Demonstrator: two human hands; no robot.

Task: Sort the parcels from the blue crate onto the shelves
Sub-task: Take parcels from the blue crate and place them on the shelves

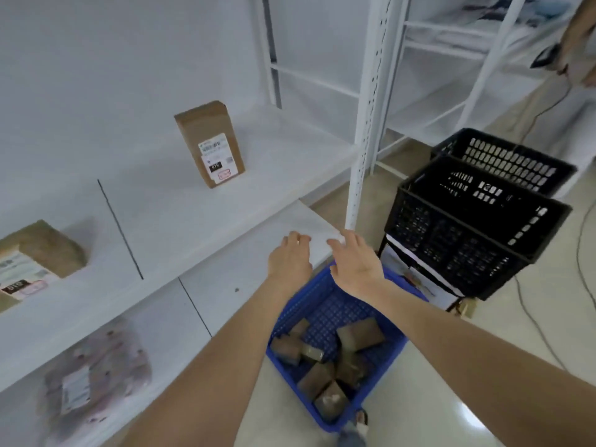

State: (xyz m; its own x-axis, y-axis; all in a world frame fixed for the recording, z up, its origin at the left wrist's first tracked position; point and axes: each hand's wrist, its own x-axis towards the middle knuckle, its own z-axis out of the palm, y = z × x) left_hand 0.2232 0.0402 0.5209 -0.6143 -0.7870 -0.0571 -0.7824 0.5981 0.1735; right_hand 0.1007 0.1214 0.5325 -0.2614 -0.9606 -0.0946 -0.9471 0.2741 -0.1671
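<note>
A white metal shelving unit (225, 201) fills the view from 7 to 12 o'clock, with two shelf boards in sight, over a pale glossy floor (451, 398); a second white shelf frame (429, 46) stands at 1 o'clock.

Two black perforated plastic crates sit at 2 to 3 o'clock, the front black crate (451, 253) just before the rear black crate (516, 162).

One blue perforated plastic crate (285, 317) rests on the floor at 6 o'clock, just beside the lower shelf; it holds small brown cardboard parcels (361, 333), about seven, though blur makes the count unsure.

Three parcels are on the shelves; one pinkish plastic-bagged parcel (96, 382) lies on the lower board at 8 o'clock; one flat brown cardboard parcel with white labels (38, 259) lies on the upper board at 9 o'clock; one tall brown cardboard parcel with white labels (209, 143) stands upright on the same board at 11 o'clock, well apart from the flat one.

Two bare forearms reach in from 6 o'clock above the blue crate; the right hand (354, 262) is spread, fingers straight and apart, holding nothing; the left hand (290, 256) is just beside it, fingers loosely bent forward at the lower board's corner, holding nothing; whether it touches the board I cannot tell.
</note>
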